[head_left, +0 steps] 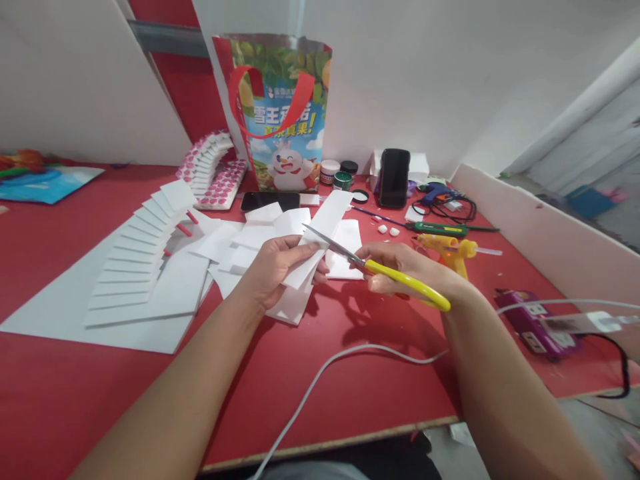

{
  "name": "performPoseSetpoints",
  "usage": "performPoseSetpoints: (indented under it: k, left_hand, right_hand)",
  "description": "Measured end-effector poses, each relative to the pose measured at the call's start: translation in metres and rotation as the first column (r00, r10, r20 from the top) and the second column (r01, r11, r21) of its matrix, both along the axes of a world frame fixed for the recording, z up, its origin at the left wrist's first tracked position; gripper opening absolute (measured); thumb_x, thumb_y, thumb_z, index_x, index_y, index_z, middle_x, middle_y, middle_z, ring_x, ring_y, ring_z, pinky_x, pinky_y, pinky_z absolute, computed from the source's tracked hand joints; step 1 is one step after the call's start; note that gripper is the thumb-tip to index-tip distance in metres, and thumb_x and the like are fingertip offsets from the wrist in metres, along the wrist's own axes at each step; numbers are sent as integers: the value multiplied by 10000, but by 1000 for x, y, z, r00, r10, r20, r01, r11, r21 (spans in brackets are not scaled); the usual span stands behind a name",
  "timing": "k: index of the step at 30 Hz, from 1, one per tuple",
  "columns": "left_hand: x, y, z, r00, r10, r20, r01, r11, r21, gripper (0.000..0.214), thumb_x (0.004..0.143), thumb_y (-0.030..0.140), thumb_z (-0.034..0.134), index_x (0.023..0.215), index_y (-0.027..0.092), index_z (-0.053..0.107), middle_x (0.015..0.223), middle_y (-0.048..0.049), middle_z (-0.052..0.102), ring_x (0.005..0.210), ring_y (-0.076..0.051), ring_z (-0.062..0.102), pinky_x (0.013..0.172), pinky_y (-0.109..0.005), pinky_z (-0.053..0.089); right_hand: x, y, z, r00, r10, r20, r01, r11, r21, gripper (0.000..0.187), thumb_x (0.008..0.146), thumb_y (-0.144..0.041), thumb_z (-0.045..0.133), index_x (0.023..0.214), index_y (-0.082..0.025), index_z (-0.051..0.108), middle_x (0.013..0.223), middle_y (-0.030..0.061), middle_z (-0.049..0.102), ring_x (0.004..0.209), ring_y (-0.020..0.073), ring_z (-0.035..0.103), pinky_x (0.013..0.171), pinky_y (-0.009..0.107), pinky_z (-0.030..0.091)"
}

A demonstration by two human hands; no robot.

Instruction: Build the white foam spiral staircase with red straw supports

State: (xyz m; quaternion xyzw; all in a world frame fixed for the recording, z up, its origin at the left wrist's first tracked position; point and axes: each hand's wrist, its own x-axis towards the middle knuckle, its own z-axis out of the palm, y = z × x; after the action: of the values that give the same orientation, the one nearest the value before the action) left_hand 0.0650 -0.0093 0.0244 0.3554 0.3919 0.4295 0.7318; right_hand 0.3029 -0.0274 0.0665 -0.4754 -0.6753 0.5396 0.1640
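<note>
My left hand (280, 267) pinches a white paper strip (327, 213) between thumb and fingers above the table. In my right hand (400, 263) is a pair of scissors (407, 280) with yellow handles, its blades lying across the strip. Whether the blades are parted is hard to make out. Beneath my left hand several loose white pieces (260, 233) overlap on the table. To the left stands a curved stair-like model (130, 257) made of white board, with small red rods at its inner side, on a large white sheet (55, 313).
A colourful carrier bag (285, 113) stands at the back beside a smaller pink-patterned stair model (215, 173). Paint jars (343, 180), a dark phone (394, 179), a yellow glue gun (447, 250) and a purple power strip (537, 327) sit rightward. A white cable (345, 350) crosses the red table's front.
</note>
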Motion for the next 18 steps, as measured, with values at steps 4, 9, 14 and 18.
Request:
performPoseSetpoints:
  k: [4,9,14,18]
  left_hand:
    - [0,0,0,1000,0,-11,0,1000,-1,197,696,236,838,750,116,693,609,-85,735,486,-167,684,532,-247,564]
    - [0,0,0,1000,0,-14,0,1000,3,187,697,235,835,744,121,696,613,-86,731,493,-170,682,542,-258,562]
    - [-1,1,-2,1000,-4,-17,4,1000,3,190,707,246,837,739,119,700,624,-88,733,503,-168,681,544,-258,552]
    - [0,1,-1,1000,-2,-16,2,1000,0,172,711,231,829,743,114,708,613,-86,728,493,-163,674,547,-256,552]
  right_hand:
    - [-1,0,0,1000,-21,-4,21,1000,-12,633,665,-690,807,973,-173,614,726,-42,488,623,99,398,550,247,306]
    - [-2,1,0,999,-46,4,46,999,-12,611,640,-633,852,970,-173,623,697,-56,483,594,88,388,536,241,305]
    - [-4,0,0,996,-91,-13,90,993,-72,585,635,-600,868,947,-174,617,598,-85,472,484,65,391,463,225,280]
    - [-4,0,-2,994,-106,-25,104,990,-93,548,659,-552,873,963,-172,622,541,-101,468,433,55,387,425,211,257]
